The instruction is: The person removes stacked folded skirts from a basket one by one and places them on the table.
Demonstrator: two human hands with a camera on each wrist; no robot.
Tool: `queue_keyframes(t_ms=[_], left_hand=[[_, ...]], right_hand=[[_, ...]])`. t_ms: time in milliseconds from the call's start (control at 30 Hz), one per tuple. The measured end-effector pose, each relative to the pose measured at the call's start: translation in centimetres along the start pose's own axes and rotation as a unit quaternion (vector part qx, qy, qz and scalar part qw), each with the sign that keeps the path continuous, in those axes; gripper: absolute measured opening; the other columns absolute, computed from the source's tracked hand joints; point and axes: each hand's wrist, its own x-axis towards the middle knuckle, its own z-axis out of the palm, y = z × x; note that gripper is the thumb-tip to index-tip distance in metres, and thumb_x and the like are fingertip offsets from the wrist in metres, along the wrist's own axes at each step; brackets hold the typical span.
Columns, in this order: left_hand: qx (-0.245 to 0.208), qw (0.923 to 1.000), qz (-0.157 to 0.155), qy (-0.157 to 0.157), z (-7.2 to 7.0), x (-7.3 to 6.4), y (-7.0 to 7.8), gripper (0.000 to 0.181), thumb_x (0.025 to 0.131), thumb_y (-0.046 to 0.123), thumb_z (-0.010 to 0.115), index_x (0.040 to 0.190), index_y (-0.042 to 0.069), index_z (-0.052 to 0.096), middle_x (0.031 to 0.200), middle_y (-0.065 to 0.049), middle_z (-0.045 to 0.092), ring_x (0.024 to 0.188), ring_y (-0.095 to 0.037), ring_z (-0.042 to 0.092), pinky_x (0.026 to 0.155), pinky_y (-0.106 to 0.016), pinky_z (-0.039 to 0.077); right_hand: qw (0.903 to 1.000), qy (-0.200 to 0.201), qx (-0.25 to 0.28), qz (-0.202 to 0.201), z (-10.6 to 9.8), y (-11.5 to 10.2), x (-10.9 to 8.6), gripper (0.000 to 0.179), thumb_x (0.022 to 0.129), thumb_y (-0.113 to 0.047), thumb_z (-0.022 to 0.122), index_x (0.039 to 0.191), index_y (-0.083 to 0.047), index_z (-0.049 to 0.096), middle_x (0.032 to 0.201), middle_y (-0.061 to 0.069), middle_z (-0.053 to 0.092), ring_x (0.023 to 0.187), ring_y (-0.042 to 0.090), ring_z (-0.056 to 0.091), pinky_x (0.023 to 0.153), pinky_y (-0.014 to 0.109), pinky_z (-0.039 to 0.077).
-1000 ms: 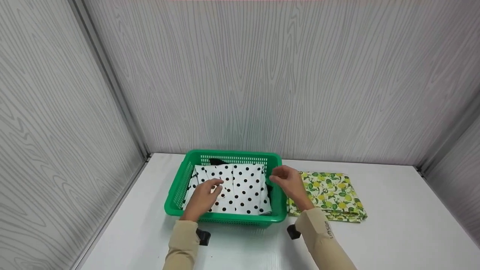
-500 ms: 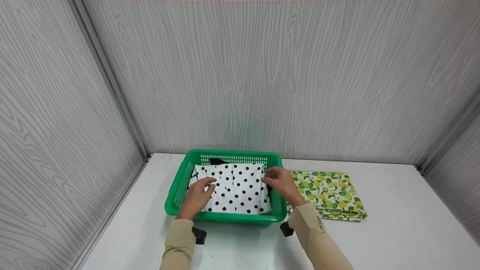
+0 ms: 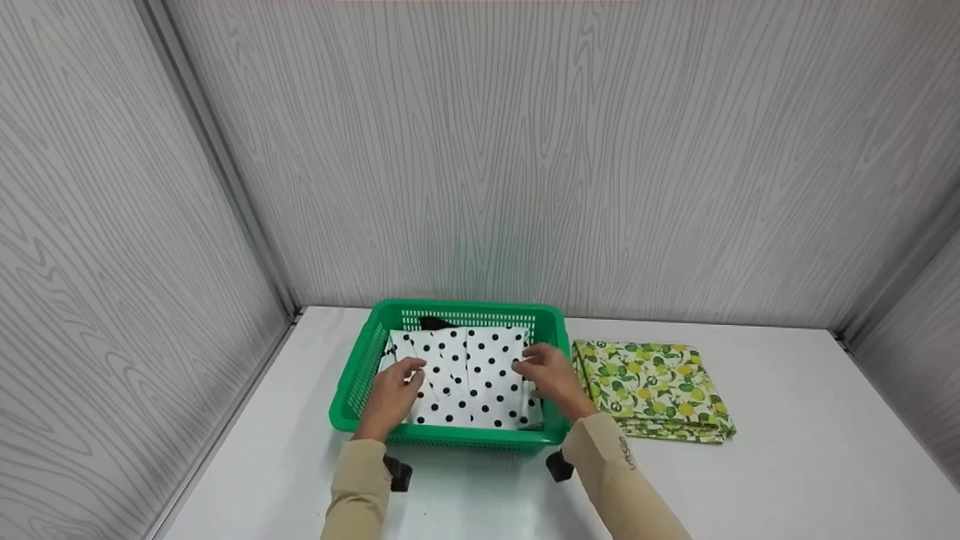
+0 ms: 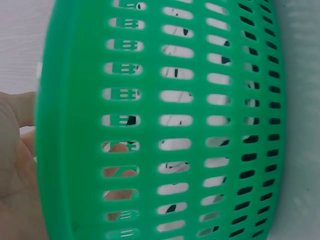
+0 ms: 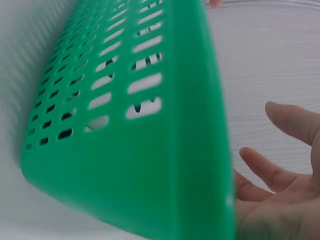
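I see left hand (image 3: 390, 399), thumb and fingertips apart, nothing pinched. Dotted cloth (image 3: 484, 386) under and between both hands' fingers, inside green basket (image 3: 480, 435). Right hand (image 3: 553, 379): fingers spread. Lemon cloth (image 3: 652, 382) right of them. Uneven tug might mess folds; low wrist might bump rim.

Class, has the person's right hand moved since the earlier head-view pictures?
Yes: the right hand moved left across the green plastic basket's right rim, fingers now above white black-dotted cloth.

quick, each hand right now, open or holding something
Left hand: open, holding nothing, over the polka-dot cloth.
Right hand: open, empty, over the right side of the green basket.
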Motion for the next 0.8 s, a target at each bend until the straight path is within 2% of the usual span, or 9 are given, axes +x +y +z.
queue_keyframes(t_ms=[133,167,300,433,567,633,800], left_hand=[[0.003,0.9999,-0.008,0.01,0.0,0.1,-0.2,0.029,0.094,0.015,0.049,0.118,0.004,0.059,0.117,-0.01,0.058,0.109,-0.026,0.051,0.088,-0.043,0.042],[0.004,0.9998,-0.01,0.017,0.0,0.1,-0.3,0.029,0.093,0.014,0.05,0.118,0.004,0.059,0.117,-0.011,0.058,0.104,-0.028,0.053,0.086,-0.044,0.043],[0.03,0.9977,-0.025,0.056,0.0,0.2,-0.4,0.027,0.093,0.014,0.051,0.117,0.005,0.059,0.12,-0.012,0.054,0.106,-0.028,0.051,0.089,-0.045,0.04],[0.07,0.9946,-0.029,0.071,0.3,0.3,-0.6,0.028,0.092,0.016,0.052,0.117,0.005,0.059,0.125,-0.012,0.051,0.117,-0.027,0.045,0.095,-0.045,0.036],[0.09,0.9914,-0.038,0.086,0.5,0.6,-0.7,0.029,0.091,0.016,0.053,0.118,0.004,0.058,0.125,-0.013,0.05,0.114,-0.028,0.047,0.093,-0.045,0.038],[0.103,0.9891,-0.063,0.084,0.6,0.9,-0.7,0.032,0.091,0.016,0.052,0.121,0.003,0.056,0.123,-0.015,0.05,0.111,-0.03,0.048,0.091,-0.046,0.039],[0.142,0.9805,-0.126,0.049,1.0,1.4,-0.6,0.043,0.093,0.019,0.049,0.131,0.0,0.045,0.123,-0.021,0.046,0.108,-0.036,0.048,0.088,-0.05,0.039]], right_hand=[[0.9998,0.007,-0.015,0.009,0.6,0.0,0.1,0.039,0.085,-0.021,0.063,0.116,0.001,0.054,0.108,0.014,0.058,0.098,0.029,0.056,0.077,0.046,0.049],[0.9998,0.007,-0.018,0.01,0.7,0.0,0.1,0.039,0.085,-0.021,0.063,0.116,0.001,0.054,0.107,0.014,0.058,0.098,0.029,0.056,0.077,0.045,0.049],[0.9993,0.006,-0.031,0.018,1.1,0.2,0.2,0.04,0.085,-0.021,0.062,0.116,0.002,0.053,0.104,0.015,0.058,0.096,0.031,0.056,0.075,0.042,0.048],[0.9982,0.013,-0.05,0.029,1.7,0.6,0.2,0.041,0.086,-0.022,0.06,0.117,0.003,0.051,0.102,0.014,0.057,0.091,0.028,0.054,0.072,0.039,0.046],[0.9969,0.018,-0.066,0.04,2.2,0.8,0.2,0.045,0.086,-0.024,0.06,0.119,0.005,0.049,0.104,0.014,0.056,0.09,0.025,0.052,0.075,0.04,0.045],[0.9965,0.02,-0.067,0.046,2.4,1.0,0.3,0.047,0.085,-0.024,0.061,0.119,0.005,0.048,0.104,0.015,0.055,0.09,0.026,0.051,0.077,0.041,0.044],[0.995,0.026,-0.07,0.066,2.8,1.3,0.3,0.046,0.084,-0.022,0.062,0.118,0.006,0.047,0.105,0.016,0.055,0.092,0.027,0.051,0.081,0.043,0.043]])
